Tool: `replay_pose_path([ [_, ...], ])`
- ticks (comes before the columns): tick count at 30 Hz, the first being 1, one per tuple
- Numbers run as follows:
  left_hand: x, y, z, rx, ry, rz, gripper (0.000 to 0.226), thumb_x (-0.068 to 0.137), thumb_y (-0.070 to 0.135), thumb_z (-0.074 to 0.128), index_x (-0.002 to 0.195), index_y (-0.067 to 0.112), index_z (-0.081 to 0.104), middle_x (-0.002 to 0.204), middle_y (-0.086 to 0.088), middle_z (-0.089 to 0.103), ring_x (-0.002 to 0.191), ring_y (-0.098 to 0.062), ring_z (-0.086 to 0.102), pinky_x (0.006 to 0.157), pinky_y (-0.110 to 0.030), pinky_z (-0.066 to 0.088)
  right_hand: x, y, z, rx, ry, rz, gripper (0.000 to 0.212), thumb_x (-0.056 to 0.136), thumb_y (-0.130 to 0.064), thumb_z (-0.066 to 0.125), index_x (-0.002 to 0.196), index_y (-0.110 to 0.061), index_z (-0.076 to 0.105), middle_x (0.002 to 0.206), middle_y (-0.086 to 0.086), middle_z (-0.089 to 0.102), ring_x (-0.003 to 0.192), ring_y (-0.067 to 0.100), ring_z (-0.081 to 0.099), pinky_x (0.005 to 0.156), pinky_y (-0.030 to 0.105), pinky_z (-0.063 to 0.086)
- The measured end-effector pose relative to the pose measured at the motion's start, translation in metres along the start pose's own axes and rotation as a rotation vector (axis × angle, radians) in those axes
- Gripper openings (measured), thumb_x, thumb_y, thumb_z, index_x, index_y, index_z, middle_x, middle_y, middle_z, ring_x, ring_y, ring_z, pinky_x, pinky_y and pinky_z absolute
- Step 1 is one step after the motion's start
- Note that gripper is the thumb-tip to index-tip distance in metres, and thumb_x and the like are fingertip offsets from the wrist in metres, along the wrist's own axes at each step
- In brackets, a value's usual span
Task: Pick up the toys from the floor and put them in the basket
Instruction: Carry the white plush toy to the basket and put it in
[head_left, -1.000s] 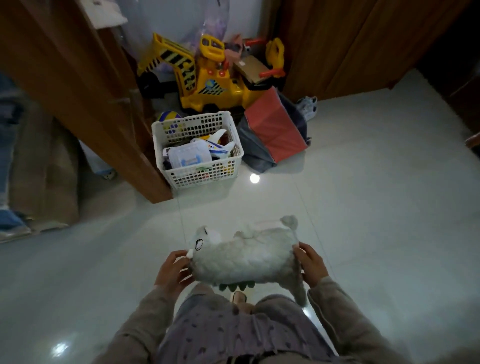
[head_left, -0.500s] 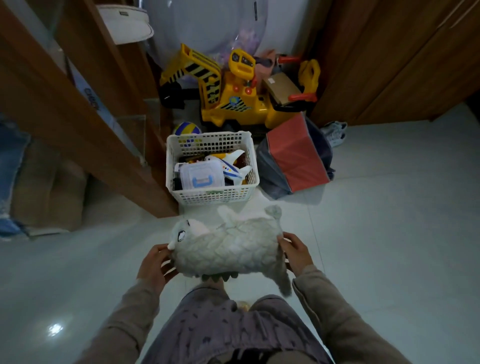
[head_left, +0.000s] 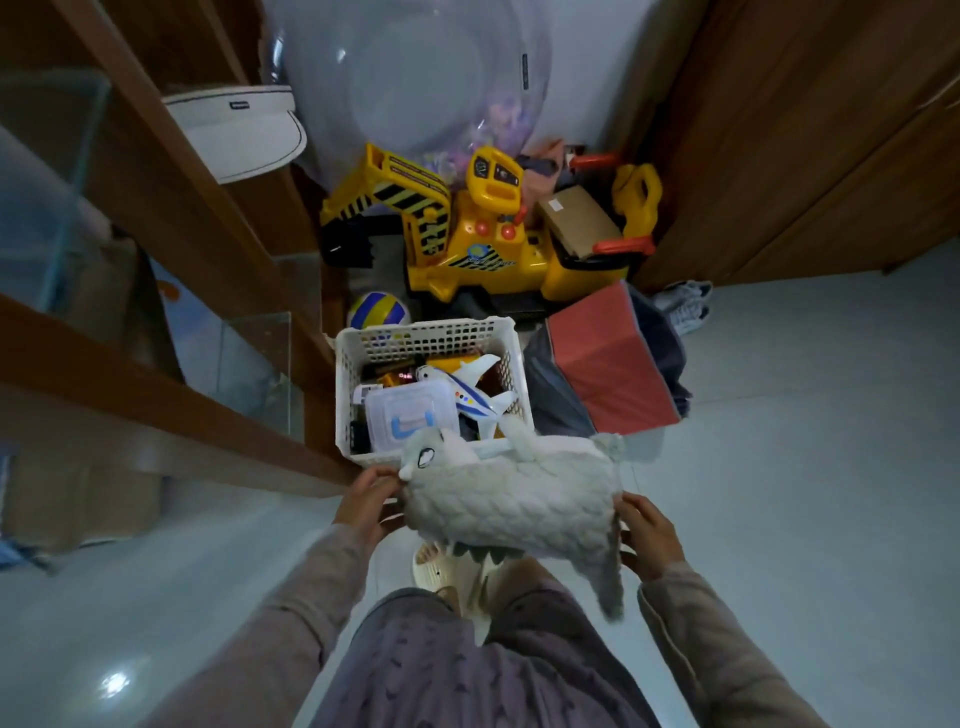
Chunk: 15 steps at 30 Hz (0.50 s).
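A person stood over a white basket (head_left: 431, 340) on the pale tiled floor (head_left: 810, 441) and held a soft grey-white stuffed animal (head_left: 511, 499) sideways between both hands. The left hand (head_left: 366, 501) gripped the head end, where a dark-rimmed eye showed, and the right hand (head_left: 649, 535) pressed against the rear end, from which a limp tail hung down. The hands were well apart, one at each end, clamped on the toy. The toy was off the floor, and its upper edge overlapped the near rim of the basket in the head view; whether it touched the rim could not be told.

Inside the basket lay a clear plastic box (head_left: 410, 415) with a blue handle, a white toy airplane (head_left: 470, 392) with blue stripes beside it, and some darker items too jumbled to tell apart. Just behind the basket sat a blue and yellow ball (head_left: 378, 310), and behind that a yellow ride-on digger (head_left: 483, 234) with a brown cardboard box (head_left: 576, 221) on its seat. A red bag (head_left: 610, 358) stood just to the right of the basket. A wooden shelf unit (head_left: 171, 218) rose on the left, with a white cap (head_left: 239, 132) on one shelf. Below the toy, a cream slipper (head_left: 441, 571) showed on the person's foot, and grey-purple trousers filled the bottom of the view.
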<state>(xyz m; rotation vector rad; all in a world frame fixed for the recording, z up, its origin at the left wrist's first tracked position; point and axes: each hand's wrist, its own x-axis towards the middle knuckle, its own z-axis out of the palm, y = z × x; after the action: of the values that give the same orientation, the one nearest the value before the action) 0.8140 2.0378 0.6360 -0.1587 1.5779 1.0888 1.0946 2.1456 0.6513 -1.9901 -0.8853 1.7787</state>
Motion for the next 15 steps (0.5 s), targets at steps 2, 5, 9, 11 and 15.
replay_pose_path([
  [2,0.013,0.007,0.006,-0.006,0.011,-0.015,0.021,0.09,0.003,0.048,0.075,0.016,0.056,0.08,-0.012,0.054,0.069,-0.029,0.054,0.059,-0.035,0.047,0.013,-0.009,0.004,-0.01,-0.017,0.017,0.004,0.093,-0.01,0.052,0.096,-0.009,0.054,0.077,0.008,0.056,0.062,0.022,0.051,0.052,0.024,0.041],
  [5,0.032,0.014,0.01,-0.037,0.065,-0.04,0.018,0.09,0.004,0.048,0.077,0.013,0.055,0.083,-0.014,0.055,0.072,-0.03,0.055,0.061,-0.036,0.048,0.038,-0.027,0.013,-0.046,-0.054,0.069,0.011,0.093,-0.012,0.05,0.086,-0.007,0.057,0.078,0.011,0.06,0.066,0.024,0.055,0.056,0.028,0.045],
  [9,0.061,0.021,0.008,-0.089,0.146,-0.069,0.017,0.091,0.005,0.047,0.077,0.011,0.054,0.083,-0.015,0.055,0.072,-0.029,0.054,0.061,-0.036,0.047,0.08,-0.059,0.033,-0.16,-0.123,0.121,0.022,0.095,-0.019,0.049,0.08,-0.007,0.061,0.086,0.015,0.064,0.074,0.029,0.06,0.06,0.031,0.049],
  [11,0.079,0.026,0.009,-0.12,0.178,-0.082,0.019,0.091,0.003,0.047,0.075,0.011,0.053,0.081,-0.015,0.053,0.07,-0.028,0.053,0.061,-0.035,0.046,0.103,-0.077,0.048,-0.213,-0.148,0.123,0.02,0.095,-0.02,0.049,0.089,-0.004,0.06,0.094,0.017,0.062,0.081,0.031,0.059,0.062,0.031,0.05],
  [15,0.122,0.036,0.006,-0.242,0.246,-0.139,0.013,0.09,0.014,0.049,0.08,0.014,0.058,0.086,-0.014,0.057,0.075,-0.03,0.057,0.063,-0.036,0.05,0.147,-0.1,0.085,-0.255,-0.168,0.147,0.016,0.094,-0.017,0.051,0.101,-0.004,0.056,0.1,0.017,0.059,0.083,0.03,0.058,0.061,0.03,0.049],
])
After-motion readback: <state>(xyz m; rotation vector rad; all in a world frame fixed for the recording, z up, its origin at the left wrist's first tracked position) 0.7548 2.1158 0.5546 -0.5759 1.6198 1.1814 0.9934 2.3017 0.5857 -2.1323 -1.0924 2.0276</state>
